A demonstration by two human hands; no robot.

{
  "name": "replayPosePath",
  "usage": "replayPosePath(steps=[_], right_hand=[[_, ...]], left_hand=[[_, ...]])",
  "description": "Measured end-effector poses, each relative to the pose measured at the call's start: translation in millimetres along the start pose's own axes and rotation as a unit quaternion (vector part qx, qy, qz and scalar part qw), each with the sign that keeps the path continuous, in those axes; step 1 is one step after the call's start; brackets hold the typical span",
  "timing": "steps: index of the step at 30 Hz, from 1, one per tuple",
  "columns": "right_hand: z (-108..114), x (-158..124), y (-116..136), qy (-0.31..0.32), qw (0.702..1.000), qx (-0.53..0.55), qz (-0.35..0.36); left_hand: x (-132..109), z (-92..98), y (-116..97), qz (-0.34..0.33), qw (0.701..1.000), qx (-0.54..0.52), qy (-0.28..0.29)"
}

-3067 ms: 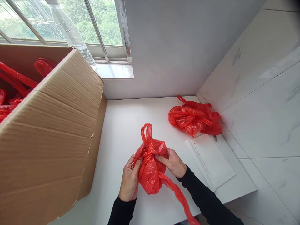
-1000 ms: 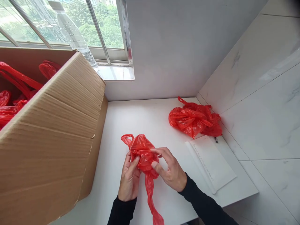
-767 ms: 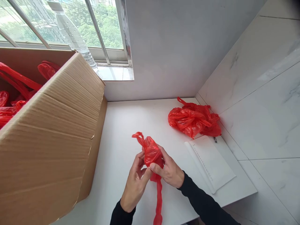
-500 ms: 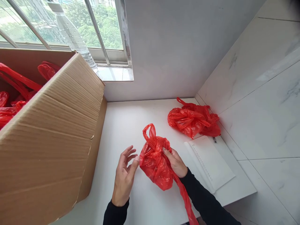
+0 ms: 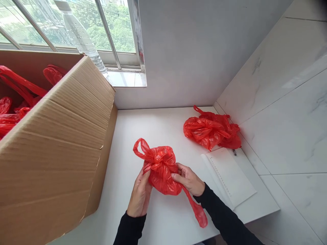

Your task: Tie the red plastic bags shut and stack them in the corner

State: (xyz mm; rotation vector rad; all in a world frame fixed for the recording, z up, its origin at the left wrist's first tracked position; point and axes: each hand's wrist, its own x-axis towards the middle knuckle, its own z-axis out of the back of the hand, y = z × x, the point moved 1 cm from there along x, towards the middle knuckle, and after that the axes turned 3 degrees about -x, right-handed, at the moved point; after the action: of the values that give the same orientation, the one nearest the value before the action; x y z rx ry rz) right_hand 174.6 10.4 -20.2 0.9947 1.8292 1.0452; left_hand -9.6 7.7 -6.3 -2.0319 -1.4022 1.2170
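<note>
Both hands are clasped on a crumpled red plastic bag [image 5: 160, 168], held just above the white desk [image 5: 143, 129]. The left hand [image 5: 139, 197] grips the bag's lower left side with its fingers curled into the plastic. The right hand [image 5: 189, 179] pinches the bag's right side, thumb and fingers pressed into it. A loop handle sticks out up and to the left of the left hand, and a twisted handle trails down past the right wrist. Beyond the right hand lies a heap of red bags [image 5: 211, 128] in the desk's corner, with a white paper sheet [image 5: 230, 175] just beside that hand. Left of the left hand stands a big cardboard box [image 5: 58, 143] holding more red bags [image 5: 15, 98].
</note>
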Motion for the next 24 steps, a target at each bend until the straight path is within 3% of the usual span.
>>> replayPosePath(steps=[4, 9, 17, 24], right_hand=[[0.3, 4.9, 0.4, -0.024, 1.0, 0.008, 0.013], [1.6, 0.9, 6.7, 0.002, 0.998, -0.045, -0.039], [2.2, 8.4, -0.2, -0.07, 0.994, -0.082, -0.029], [4.3, 8.4, 1.4, -0.062, 0.991, -0.119, -0.013]], left_hand=[[-3.2, -9.9, 4.8, 0.028, 0.999, -0.031, 0.008], [-0.6, -8.1, 4.3, -0.041, 0.998, -0.023, -0.048], [-3.1, -13.0, -0.9, -0.033, 0.999, -0.017, -0.015], [-0.2, -13.8, 3.4, -0.032, 0.999, -0.005, -0.018]])
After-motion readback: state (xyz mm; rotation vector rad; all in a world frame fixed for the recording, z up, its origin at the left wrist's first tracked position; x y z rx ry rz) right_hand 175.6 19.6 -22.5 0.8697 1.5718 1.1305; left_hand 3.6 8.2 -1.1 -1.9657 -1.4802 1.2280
